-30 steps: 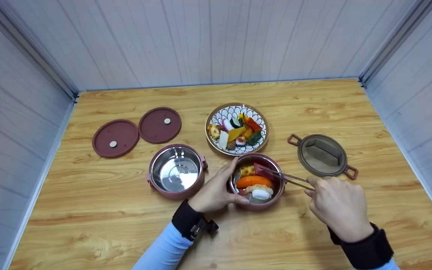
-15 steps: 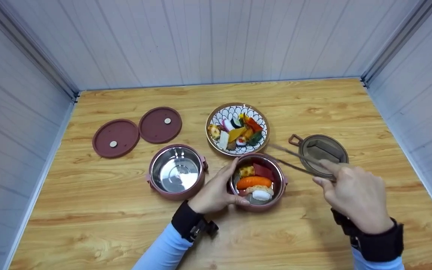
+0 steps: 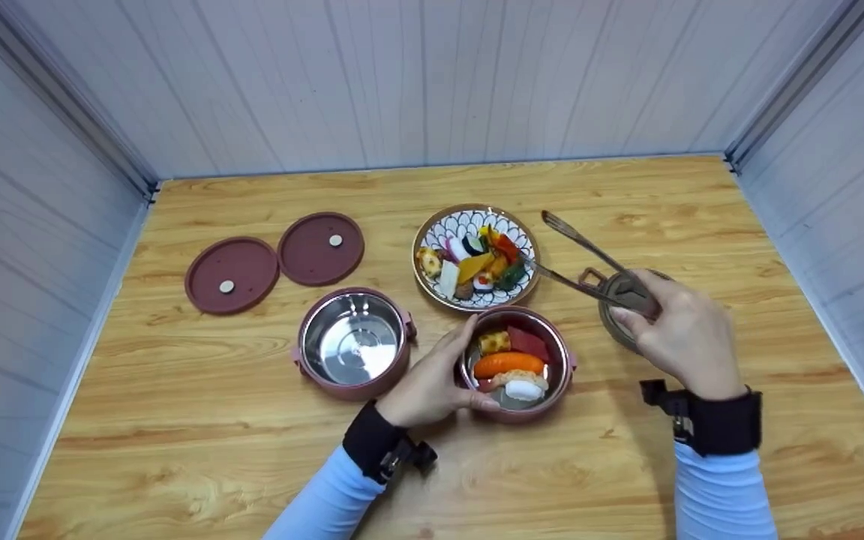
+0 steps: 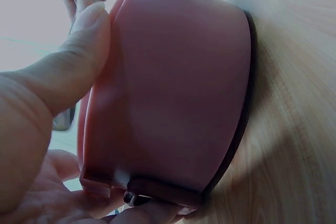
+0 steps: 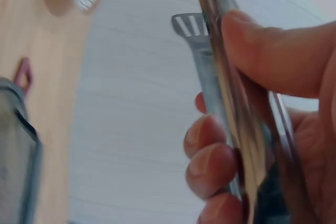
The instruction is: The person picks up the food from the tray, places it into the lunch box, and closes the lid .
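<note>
My left hand [image 3: 426, 386] grips the left side of a dark pink round food container [image 3: 520, 415]. In the left wrist view its thumb lies at the rim and its fingers are beside the side clasp. Inside are a carrot-like orange piece [image 3: 508, 365], a red block [image 3: 528, 343], a yellow browned piece [image 3: 494, 343] and a white piece [image 3: 523, 390]. My right hand [image 3: 691, 334] holds metal tongs [image 3: 586, 243], their arms spread and nothing between the tips. One tip is over the right rim of a patterned plate [image 3: 420, 280] with several food pieces [image 3: 475, 265].
A second pink container [image 3: 353, 349] with a bare steel inside stands left of my left hand. Two dark red lids [image 3: 231, 275] lie behind it. A brown handled lid [image 3: 619, 330] lies partly under my right hand. Pale panels [image 3: 432, 82] enclose the wooden table.
The tongs have come out of the container, leaving the red block in it. My right hand has moved up and back towards the plate, and the tongs have spread. My left hand has stayed put.
</note>
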A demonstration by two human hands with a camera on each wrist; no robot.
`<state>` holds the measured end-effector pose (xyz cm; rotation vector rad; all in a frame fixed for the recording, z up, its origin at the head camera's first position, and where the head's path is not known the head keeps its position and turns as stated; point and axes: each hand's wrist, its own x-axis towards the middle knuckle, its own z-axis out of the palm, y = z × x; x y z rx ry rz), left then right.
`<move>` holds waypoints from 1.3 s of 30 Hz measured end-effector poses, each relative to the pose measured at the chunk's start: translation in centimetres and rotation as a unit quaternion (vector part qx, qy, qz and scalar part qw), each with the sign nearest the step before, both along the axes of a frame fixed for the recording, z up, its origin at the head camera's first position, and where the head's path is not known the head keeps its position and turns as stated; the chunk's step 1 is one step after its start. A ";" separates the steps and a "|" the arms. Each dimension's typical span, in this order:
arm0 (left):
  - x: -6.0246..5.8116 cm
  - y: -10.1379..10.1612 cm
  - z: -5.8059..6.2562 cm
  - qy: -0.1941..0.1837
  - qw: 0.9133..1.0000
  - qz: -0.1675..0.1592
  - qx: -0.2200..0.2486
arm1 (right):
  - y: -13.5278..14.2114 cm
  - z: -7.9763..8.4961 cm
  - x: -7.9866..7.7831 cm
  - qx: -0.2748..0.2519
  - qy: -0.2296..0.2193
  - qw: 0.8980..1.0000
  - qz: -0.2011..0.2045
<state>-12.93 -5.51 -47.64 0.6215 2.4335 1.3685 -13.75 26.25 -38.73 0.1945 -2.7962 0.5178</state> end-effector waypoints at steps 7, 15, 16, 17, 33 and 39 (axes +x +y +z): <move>0.0 -0.2 0.0 0.000 1.000 0.004 -0.008 | -1.1 -2.2 -2.0 0.031 -0.027 0.999 0.031; 0.1 0.0 0.1 -0.005 1.000 0.002 -0.015 | -1.6 -3.4 -2.4 0.045 -0.044 0.997 0.040; 0.1 0.0 0.1 -0.006 1.000 0.002 -0.016 | -1.7 -3.5 -2.4 0.047 -0.040 0.997 0.041; 0.1 0.0 0.2 -0.006 1.000 0.003 -0.017 | -1.8 -3.6 -2.4 0.049 -0.038 0.997 0.042; 0.0 0.0 0.1 0.003 1.000 -0.003 -0.009 | -2.6 -5.0 -2.7 0.058 0.042 0.997 0.031; 0.0 -0.1 0.1 0.002 1.000 -0.004 -0.008 | -2.5 -4.9 -2.8 0.063 0.035 0.997 0.023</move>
